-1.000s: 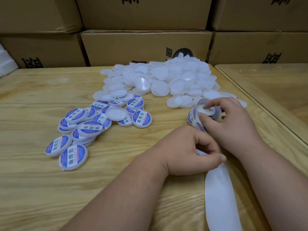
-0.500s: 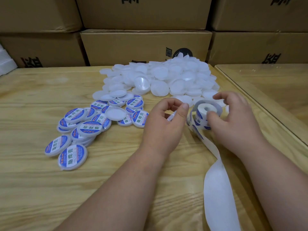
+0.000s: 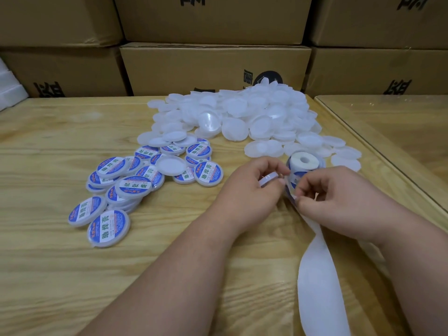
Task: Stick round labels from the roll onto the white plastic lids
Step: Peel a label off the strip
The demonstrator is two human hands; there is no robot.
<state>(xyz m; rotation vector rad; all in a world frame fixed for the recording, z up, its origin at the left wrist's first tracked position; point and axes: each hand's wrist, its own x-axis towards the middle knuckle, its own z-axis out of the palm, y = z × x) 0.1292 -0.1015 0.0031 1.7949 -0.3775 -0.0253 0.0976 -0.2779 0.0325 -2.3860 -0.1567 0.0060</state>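
My left hand (image 3: 252, 190) grips a white plastic lid (image 3: 268, 178) by its edge, just left of the label roll (image 3: 306, 163). My right hand (image 3: 339, 202) pinches a round blue label (image 3: 294, 183) at the roll's lower side, fingers curled on the strip. A white backing strip (image 3: 320, 282) trails from the roll toward me. A heap of plain white lids (image 3: 242, 117) lies behind. Labelled lids (image 3: 126, 185) with blue and white stickers lie spread at the left.
Both hands work on a wooden table (image 3: 48, 263). Stacked cardboard boxes (image 3: 213, 66) wall off the back edge. A second table with a glass top (image 3: 392, 132) adjoins on the right. White foam (image 3: 9, 90) sits at the far left.
My left hand went from the strip near me up to the lids, took one and brought it beside the roll. My right hand shifted from holding the roll's top to pinching a label.
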